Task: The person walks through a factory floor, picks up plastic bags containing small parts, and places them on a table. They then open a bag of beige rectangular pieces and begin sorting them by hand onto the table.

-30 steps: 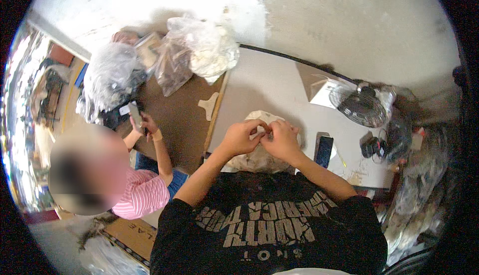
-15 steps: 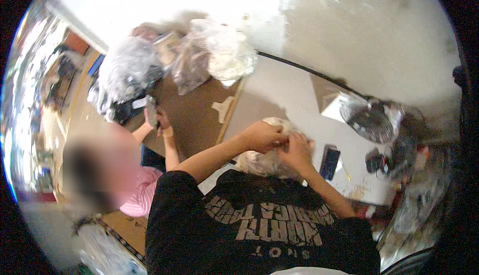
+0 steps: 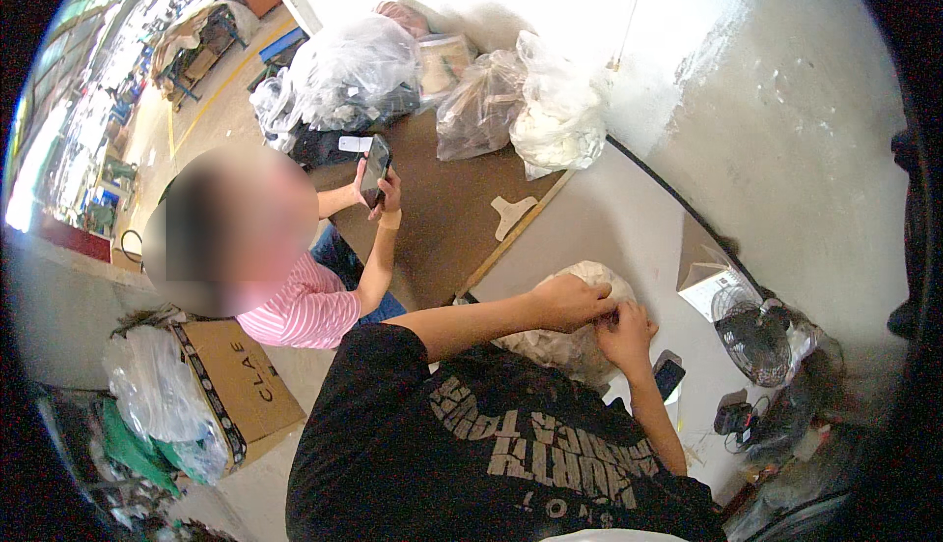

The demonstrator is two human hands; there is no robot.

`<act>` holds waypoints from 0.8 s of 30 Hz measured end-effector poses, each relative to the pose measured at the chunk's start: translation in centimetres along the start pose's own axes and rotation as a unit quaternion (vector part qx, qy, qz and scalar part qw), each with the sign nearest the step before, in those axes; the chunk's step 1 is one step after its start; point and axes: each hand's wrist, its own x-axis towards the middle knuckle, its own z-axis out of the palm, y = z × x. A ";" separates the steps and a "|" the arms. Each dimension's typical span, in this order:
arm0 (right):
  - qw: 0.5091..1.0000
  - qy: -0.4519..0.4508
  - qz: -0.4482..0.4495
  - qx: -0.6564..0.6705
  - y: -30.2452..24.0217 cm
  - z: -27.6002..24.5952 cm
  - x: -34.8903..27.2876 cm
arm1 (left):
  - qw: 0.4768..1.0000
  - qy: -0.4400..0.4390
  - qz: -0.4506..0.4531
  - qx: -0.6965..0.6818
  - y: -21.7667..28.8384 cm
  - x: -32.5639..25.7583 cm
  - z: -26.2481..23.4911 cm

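Observation:
My left hand (image 3: 572, 303) and my right hand (image 3: 626, 333) meet over a cream-coloured, bulging bag (image 3: 562, 349) on the pale table in front of my body. The fingers of both hands are bent and pressed close together at the top of the bag. A small dark bit shows between the fingertips, too small to name. The bag's crumpled far side rises behind my left hand, and its near side partly disappears behind my black shirt. A dark phone (image 3: 669, 377) lies beside my right wrist.
A co-worker in a pink striped shirt (image 3: 301, 304) sits at the left holding a phone (image 3: 376, 171). Filled plastic bags (image 3: 560, 114) line the brown table (image 3: 432, 218). A small fan (image 3: 751, 338) and desk calendar (image 3: 722, 289) stand right. A cardboard box (image 3: 246, 385) is at lower left.
The whole view has shifted, with the table and bags now farther right and the cardboard box in sight. My hands stay together at the bag. The co-worker's phone is held up more.

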 end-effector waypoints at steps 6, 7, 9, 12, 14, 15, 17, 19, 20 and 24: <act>0.997 -0.033 -0.075 -0.003 0.3 -0.1 0.3 | 1.000 0.011 0.011 0.000 0.0 -0.4 1.6; 0.996 -0.022 -0.084 -0.008 -0.1 -0.3 0.1 | 1.000 0.021 0.008 0.003 0.0 -0.5 1.7; 0.995 -0.016 -0.092 -0.024 -1.1 -0.8 -0.1 | 0.999 0.043 0.006 0.000 0.1 -0.9 1.8; 0.993 -0.025 -0.099 -0.057 -1.9 -1.7 -0.3 | 0.998 0.056 0.007 0.022 0.2 -1.7 1.3; 0.990 -0.008 -0.124 -0.074 -1.9 -1.9 -0.4 | 0.998 0.056 -0.008 0.017 0.4 -2.4 0.8; 0.988 0.009 -0.136 -0.078 -1.9 -2.0 -0.4 | 0.998 0.054 -0.015 0.013 0.5 -2.7 0.4; 0.978 0.068 -0.176 -0.086 -1.6 -1.7 -0.5 | 0.998 0.056 -0.033 -0.011 0.7 -3.6 -0.1; 0.983 0.068 -0.166 -0.044 -1.5 -1.2 -0.6 | 0.995 0.060 -0.055 -0.051 0.8 -4.3 -0.4; 0.987 0.060 -0.144 -0.026 -1.5 -1.0 -0.6 | 0.993 0.060 -0.068 -0.081 0.9 -4.7 -0.4; 0.988 0.038 -0.150 0.012 -1.8 -1.0 -0.5 | 0.975 0.076 -0.128 -0.165 1.0 -5.1 0.9</act>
